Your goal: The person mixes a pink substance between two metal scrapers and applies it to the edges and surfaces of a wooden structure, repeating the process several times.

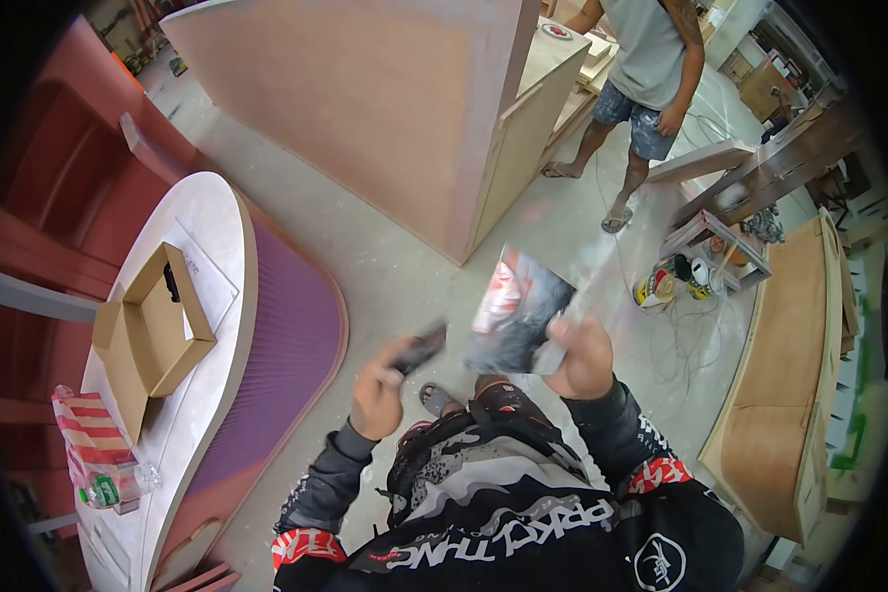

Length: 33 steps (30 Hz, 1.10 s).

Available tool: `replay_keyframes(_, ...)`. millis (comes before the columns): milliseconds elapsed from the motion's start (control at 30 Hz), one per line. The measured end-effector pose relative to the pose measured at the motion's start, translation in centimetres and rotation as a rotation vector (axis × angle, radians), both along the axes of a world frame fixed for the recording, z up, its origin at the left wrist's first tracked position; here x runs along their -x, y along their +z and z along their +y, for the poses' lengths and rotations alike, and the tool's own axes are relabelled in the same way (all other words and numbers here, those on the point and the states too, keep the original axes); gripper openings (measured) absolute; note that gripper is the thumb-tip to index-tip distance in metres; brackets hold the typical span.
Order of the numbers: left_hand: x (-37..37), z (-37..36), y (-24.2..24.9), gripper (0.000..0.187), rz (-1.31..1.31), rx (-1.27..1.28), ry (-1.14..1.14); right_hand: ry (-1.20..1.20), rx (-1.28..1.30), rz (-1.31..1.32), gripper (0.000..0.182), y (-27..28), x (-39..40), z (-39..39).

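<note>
My left hand (374, 400) is closed around a small dark object (422, 348), too blurred for me to tell its kind. Held up in my right hand (581, 359) is a printed picture sheet or packet (515, 308) with red, white and black areas, pinched at its lower right corner. The two held things are apart, in front of my body above the floor. To my left, an open cardboard box (136, 347) lies on a curved white counter (229, 212). A black item (172, 283) shows at the box's inner edge.
A paper sheet (207, 264) lies by the box; a red-striped bag (91, 422) and a plastic bottle (109, 486) are nearer me. A large curved panel (365, 94) stands ahead. Another person (651, 59) stands beyond, near paint cans (656, 286). Curved wooden furniture (775, 424) is at right.
</note>
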<state>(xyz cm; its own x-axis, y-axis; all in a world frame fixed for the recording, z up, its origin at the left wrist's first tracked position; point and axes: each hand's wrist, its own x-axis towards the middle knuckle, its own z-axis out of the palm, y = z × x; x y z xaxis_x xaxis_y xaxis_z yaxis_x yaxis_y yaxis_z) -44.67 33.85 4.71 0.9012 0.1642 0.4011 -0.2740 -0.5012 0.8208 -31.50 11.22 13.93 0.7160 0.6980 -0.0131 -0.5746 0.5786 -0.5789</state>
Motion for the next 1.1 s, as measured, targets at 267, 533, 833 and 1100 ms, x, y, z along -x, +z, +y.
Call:
replay_keyframes(267, 0.2, -0.7, 1.9, 0.034, 0.446, 1.704, -0.024, -0.032, 0.505, -1.808, 0.039, -2.3, 2.0, 3.3)
replay_keyframes(533, 3.6, 3.3, 0.3, 0.034, 0.267, 1.632, 0.149, 0.215, 0.963, -1.840, 0.057, -7.8, 0.8, 1.6)
replay_keyframes(833, 1.4, 2.8, -2.0, 0.027, 0.512, 1.098, 0.150, 0.335, 0.793, -2.111, 0.057, -3.7, -0.2, 4.8)
replay_keyframes(1100, -0.1, 2.3, -2.5, 0.028, 0.317, 1.479, 0.131, 0.247, 0.803, -2.068, 0.054, -1.2, -0.7, 6.1)
